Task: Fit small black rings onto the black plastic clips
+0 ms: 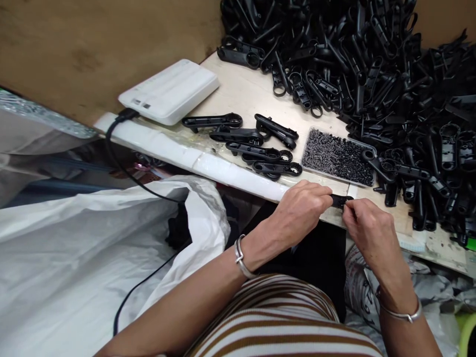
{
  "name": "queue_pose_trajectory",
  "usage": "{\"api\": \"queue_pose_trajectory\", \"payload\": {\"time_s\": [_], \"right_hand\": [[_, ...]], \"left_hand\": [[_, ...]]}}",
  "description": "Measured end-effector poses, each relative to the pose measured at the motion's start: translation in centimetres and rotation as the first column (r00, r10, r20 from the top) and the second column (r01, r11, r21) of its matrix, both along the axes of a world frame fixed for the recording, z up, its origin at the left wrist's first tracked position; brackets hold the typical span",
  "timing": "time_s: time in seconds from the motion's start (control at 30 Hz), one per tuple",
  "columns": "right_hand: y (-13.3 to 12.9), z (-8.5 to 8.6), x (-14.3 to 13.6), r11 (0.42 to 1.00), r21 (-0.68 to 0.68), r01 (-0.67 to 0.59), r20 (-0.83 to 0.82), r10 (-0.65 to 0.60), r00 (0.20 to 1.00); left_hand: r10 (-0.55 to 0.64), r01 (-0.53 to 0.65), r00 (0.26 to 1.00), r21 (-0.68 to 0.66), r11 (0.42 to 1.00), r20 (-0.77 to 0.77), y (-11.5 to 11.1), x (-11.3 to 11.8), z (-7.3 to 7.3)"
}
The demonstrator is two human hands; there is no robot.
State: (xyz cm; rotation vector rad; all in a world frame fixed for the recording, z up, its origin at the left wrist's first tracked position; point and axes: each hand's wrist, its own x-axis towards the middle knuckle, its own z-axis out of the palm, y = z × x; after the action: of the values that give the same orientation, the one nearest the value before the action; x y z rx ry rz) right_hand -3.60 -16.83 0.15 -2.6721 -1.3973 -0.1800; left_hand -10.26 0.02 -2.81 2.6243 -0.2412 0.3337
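At the table's front edge my left hand (307,206) is closed around a black plastic part (339,200), most of which the fingers hide. My right hand (368,225) pinches at the right end of that part; whatever lies between its fingertips is too small and covered to make out. Just beyond both hands sits a shallow clear tray (308,161) full of tiny dark pieces, some shiny like screws. Left of the tray lie several long black plastic parts (277,130) with ring-shaped ends.
A large heap of similar black parts (334,54) covers the back and right of the table (238,94). A white box-shaped device (171,91) with a black cable (111,144) stands at the left. A white sack (74,258) hangs open below the edge.
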Motion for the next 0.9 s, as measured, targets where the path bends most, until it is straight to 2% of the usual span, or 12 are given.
{"api": "queue_pose_trajectory", "payload": {"time_s": [0.13, 0.2, 0.33, 0.43, 0.9], "right_hand": [[0.8, 0.2, -0.7, 0.987, -0.132, 0.09, 0.05, -0.085, 0.995], [0.7, 0.3, -0.6, 0.991, -0.085, 0.102, -0.012, -0.103, 0.995], [0.0, 0.7, 0.5, 0.991, 0.082, 0.11, -0.267, -0.084, 0.96], [-0.3, 0.9, 1.1, 0.981, 0.099, 0.165, -0.358, -0.12, 0.926], [0.7, 0.8, 0.7, 0.977, -0.085, 0.195, -0.164, -0.206, 0.965]], "left_hand": [[0.001, -0.001, 1.0, -0.023, 1.0, 0.001, 0.0, 0.0, -0.1], [-0.003, 0.003, 1.0, -0.028, 1.0, 0.0, 0.0, 0.0, -0.1], [0.0, 0.0, 1.0, -0.016, 1.0, 0.005, 0.0, 0.1, 0.0], [-0.012, 0.012, 1.0, -0.008, 1.0, -0.003, 0.1, 0.2, 0.1], [-0.037, 0.037, 0.999, 0.005, 0.999, -0.011, 0.1, 0.2, 0.1]]}}
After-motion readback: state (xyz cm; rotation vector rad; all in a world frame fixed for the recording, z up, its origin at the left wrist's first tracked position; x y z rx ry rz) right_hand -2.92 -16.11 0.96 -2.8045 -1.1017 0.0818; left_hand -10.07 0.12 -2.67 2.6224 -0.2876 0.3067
